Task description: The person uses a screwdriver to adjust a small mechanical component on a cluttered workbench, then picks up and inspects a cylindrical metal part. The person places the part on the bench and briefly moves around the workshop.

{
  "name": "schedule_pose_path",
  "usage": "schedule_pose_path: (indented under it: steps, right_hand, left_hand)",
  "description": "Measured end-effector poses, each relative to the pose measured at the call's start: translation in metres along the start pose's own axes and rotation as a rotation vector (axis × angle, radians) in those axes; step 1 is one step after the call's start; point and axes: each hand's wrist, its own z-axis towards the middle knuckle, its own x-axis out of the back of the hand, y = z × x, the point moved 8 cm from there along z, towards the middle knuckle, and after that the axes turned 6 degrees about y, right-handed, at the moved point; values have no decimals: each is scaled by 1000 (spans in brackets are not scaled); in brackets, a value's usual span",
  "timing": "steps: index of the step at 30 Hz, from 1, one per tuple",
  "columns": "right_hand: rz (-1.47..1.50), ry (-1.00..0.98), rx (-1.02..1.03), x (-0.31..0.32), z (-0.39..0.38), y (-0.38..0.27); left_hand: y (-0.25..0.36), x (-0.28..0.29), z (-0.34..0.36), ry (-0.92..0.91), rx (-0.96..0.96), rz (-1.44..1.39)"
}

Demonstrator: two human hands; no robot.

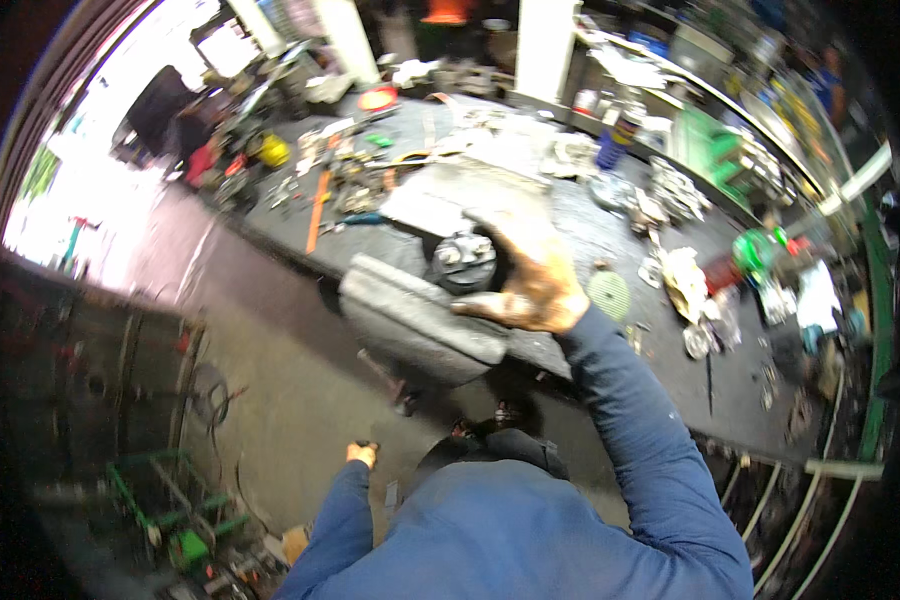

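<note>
My right hand (538, 285) reaches over the bench edge, its blackened fingers and thumb curled round a black cylindrical part (454, 274) with pale metal studs on its top face. Right beside that part, at the bench's front edge, is a long grey block (420, 318) with a ridged, rounded face; whether they touch is unclear. A light sheet or cloth (440, 196) lies just behind. Low at my side, away from the bench, my left hand (362, 454) is closed, with a small dark thing showing at it that I cannot make out.
The dark bench (690, 390) holds an orange strip (318, 210), a blue-handled tool (362, 218), a blue can (618, 138), a green bottle (758, 250) and a round green disc (608, 295). A green metal frame (185, 500) and a cable (215, 405) are on the floor at left.
</note>
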Motion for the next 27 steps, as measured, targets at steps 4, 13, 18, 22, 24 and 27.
schedule_pose_path:
  steps: [4,13,18,22,24,27]
  right_hand:
    - [415,80,-269,2,-20,15]
    - [460,446,-393,100,-82,-5]
    - [991,78,-104,12,-1,-124]
    - [641,-453,-303,-133,40,-173]
    - [27,-623,-252,-198,31,-165]
    - [-354,-639,-180,-265,21,-134]
  left_hand:
    - [-105,22,-82,148,185,216]
    - [-188,27,-69,43,391,295]
    - [-142,121,84,202,177,45]
    - [-85,218,194,312,133,-364]
    - [-30,237,221,157,199,-690]
    - [9,268,239,101,157,-679]
